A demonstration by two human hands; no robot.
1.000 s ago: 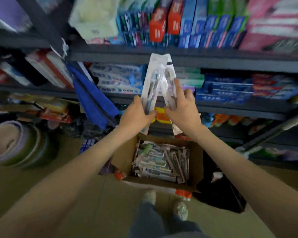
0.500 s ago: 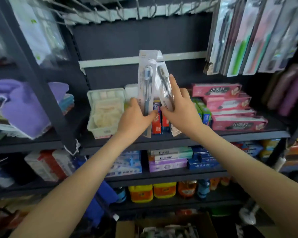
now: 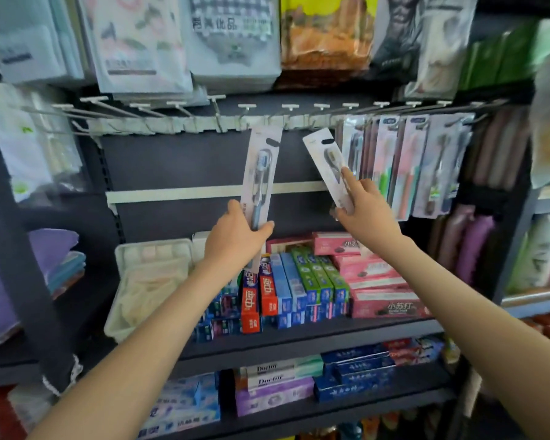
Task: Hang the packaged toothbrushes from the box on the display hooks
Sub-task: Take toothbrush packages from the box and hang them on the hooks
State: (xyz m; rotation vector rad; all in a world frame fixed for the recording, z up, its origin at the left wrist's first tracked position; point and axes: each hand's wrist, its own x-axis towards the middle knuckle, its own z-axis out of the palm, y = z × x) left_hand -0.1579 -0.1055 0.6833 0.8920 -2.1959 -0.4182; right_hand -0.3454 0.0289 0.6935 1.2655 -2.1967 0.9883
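Note:
My left hand [image 3: 234, 235] grips the lower end of a packaged blue toothbrush [image 3: 262, 168], held nearly upright with its hang hole just below the row of display hooks [image 3: 245, 117]. My right hand [image 3: 362, 209] pinches a second packaged toothbrush [image 3: 326, 160], tilted to the left, its top a little under the hooks. Several packaged toothbrushes [image 3: 407, 166] hang on the hooks at the right. The box is out of view.
Bagged goods [image 3: 229, 42] hang above the hook rail. A shelf [image 3: 299, 339] below carries toothpaste boxes [image 3: 299, 287] and a white basket [image 3: 146, 287]. A dark upright post [image 3: 16, 249] stands at the left. Folded cloths [image 3: 48, 258] lie at far left.
The view rose from the box on the floor to the hook rail. Both hands lifted the two packs, which were together, and have drawn them apart.

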